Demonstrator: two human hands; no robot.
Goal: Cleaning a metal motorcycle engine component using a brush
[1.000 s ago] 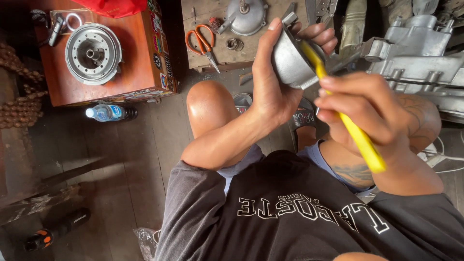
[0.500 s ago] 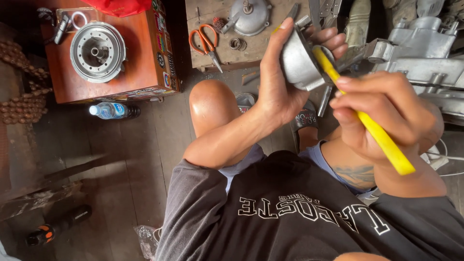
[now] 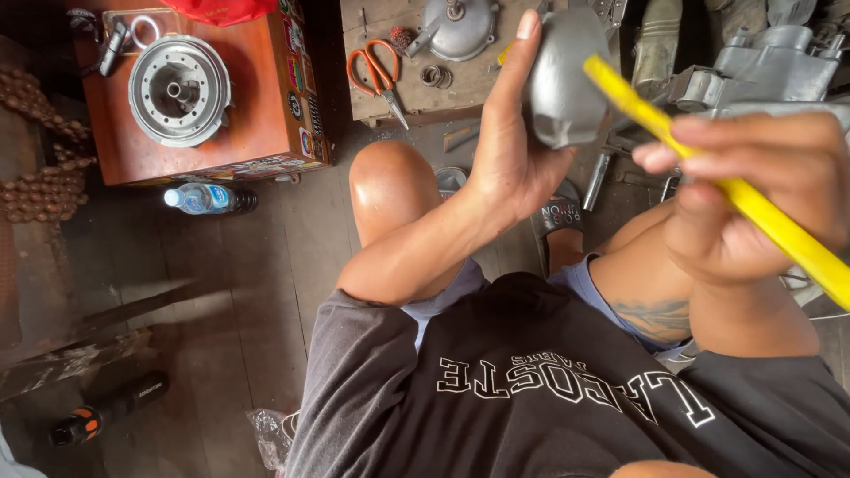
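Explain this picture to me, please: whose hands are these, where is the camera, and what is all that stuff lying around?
The camera sits on a person's head and looks down, so you see their own dark shirt, bare knees and both hands from above. No machine is at work here, only a person.

The left hand grips a grey metal part and holds it up. The right hand holds a long yellow tool, whose tip lies against that part.

On the floor stands a red-brown box with a round metal hub on top. Beside the box lies a water bottle. Farther back, a wooden board carries orange-handled scissors and a round metal cover. At the top right sits a grey engine casing. A brown chain lies at the left.
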